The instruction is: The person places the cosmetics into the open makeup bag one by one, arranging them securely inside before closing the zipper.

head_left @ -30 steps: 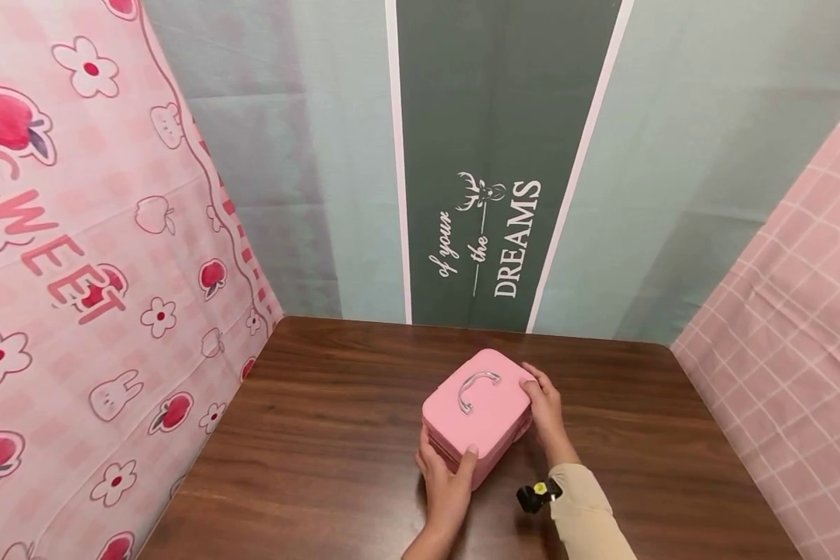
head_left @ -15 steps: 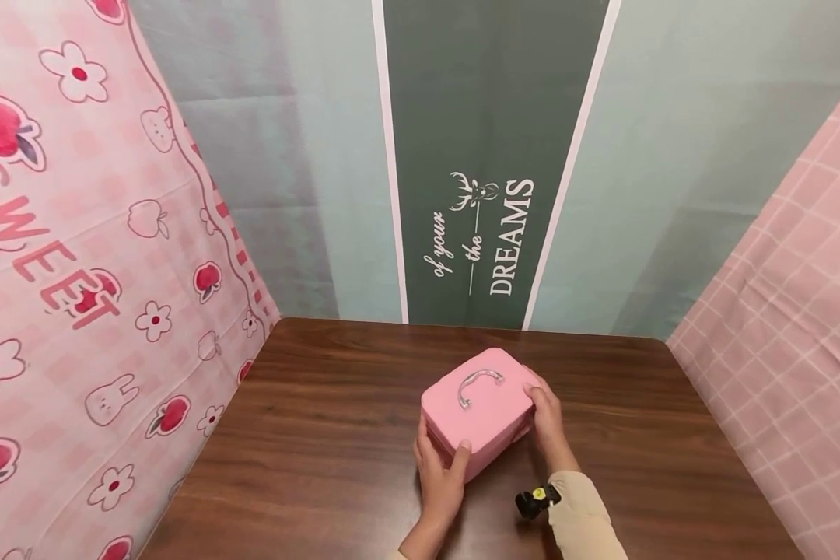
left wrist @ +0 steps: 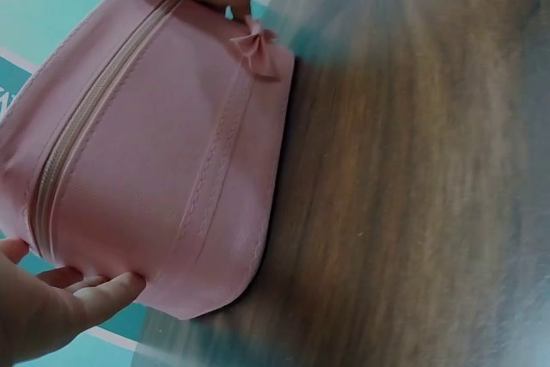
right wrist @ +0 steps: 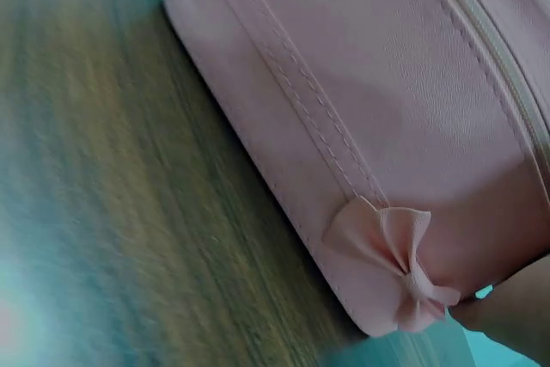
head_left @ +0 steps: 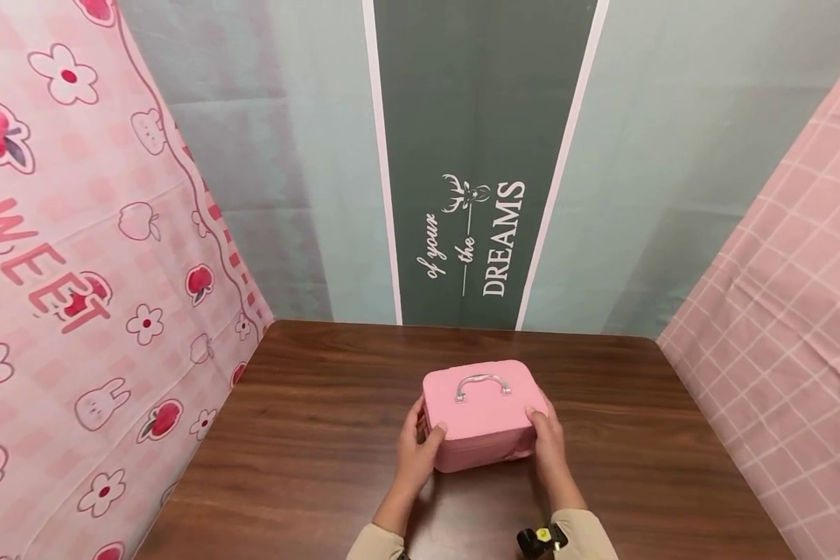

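A pink cosmetic case stands upright on the wooden table, its silver handle on top and its front side towards me. My left hand grips the left end, thumb on the lid's front corner and fingers along the side. At the other end my right hand holds on the same way, thumb over the lid edge. A zipper runs round beneath the lid and looks closed along the front. Low on the front, a pink bow sits close to my right hand. The back is hidden.
Brown wood-grain table lies all around the case. A green cloth hangs behind it, with pink patterned cloth on the left and pink checked cloth on the right.
Both hands have turned the case clockwise as seen from above, so its front now faces me. My left hand moved left, and my right hand came nearer.
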Action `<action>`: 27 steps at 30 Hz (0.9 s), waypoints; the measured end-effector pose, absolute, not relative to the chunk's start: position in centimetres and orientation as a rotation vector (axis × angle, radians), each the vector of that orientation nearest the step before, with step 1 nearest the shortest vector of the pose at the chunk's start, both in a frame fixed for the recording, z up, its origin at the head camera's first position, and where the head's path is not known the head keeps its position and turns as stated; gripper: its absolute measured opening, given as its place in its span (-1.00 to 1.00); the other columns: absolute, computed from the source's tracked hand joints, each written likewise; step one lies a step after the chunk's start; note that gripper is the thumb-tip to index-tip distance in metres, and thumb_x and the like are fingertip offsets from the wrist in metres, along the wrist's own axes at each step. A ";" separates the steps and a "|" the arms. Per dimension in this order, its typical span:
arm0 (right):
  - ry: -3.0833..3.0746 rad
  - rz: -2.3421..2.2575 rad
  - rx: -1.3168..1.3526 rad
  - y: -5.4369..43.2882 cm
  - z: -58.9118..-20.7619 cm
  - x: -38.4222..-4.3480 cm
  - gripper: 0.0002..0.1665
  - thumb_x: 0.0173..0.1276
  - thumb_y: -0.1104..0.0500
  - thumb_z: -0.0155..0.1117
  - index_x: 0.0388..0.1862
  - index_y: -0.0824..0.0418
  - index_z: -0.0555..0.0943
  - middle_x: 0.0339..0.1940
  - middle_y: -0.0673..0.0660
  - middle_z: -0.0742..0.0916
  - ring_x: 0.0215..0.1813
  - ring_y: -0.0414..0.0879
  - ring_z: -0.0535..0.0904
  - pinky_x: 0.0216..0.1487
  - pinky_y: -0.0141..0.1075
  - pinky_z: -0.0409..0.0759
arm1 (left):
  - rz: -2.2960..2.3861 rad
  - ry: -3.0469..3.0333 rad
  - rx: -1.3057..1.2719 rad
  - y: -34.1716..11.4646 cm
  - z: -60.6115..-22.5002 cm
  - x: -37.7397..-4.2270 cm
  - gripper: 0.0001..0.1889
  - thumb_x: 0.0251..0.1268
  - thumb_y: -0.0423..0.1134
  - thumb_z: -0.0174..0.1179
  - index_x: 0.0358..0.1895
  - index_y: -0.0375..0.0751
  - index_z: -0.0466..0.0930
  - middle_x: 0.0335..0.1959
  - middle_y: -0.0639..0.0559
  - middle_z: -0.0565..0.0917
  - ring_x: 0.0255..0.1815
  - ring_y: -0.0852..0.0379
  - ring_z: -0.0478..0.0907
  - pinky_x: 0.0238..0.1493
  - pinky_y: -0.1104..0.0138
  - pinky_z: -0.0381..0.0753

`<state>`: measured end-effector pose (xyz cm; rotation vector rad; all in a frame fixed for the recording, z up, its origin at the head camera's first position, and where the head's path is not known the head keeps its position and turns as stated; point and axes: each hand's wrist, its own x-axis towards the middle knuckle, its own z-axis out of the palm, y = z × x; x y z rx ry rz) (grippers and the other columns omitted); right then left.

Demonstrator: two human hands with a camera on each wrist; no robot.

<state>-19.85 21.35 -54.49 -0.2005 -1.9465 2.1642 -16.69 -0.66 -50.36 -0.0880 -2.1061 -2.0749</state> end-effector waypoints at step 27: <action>-1.974 2.238 -0.263 16.7 -54.9 -18.9 -0.22 0.40 0.07 -0.03 0.50 -0.04 -0.11 0.41 0.31 0.04 0.02 0.34 0.35 -0.50 0.18 0.52 | -1.785 -2.049 0.031 -3.6 -54.1 -20.7 -0.68 0.28 -0.26 0.13 0.07 -0.27 0.56 -0.05 -0.11 0.62 -0.11 0.00 0.55 -0.05 0.16 0.49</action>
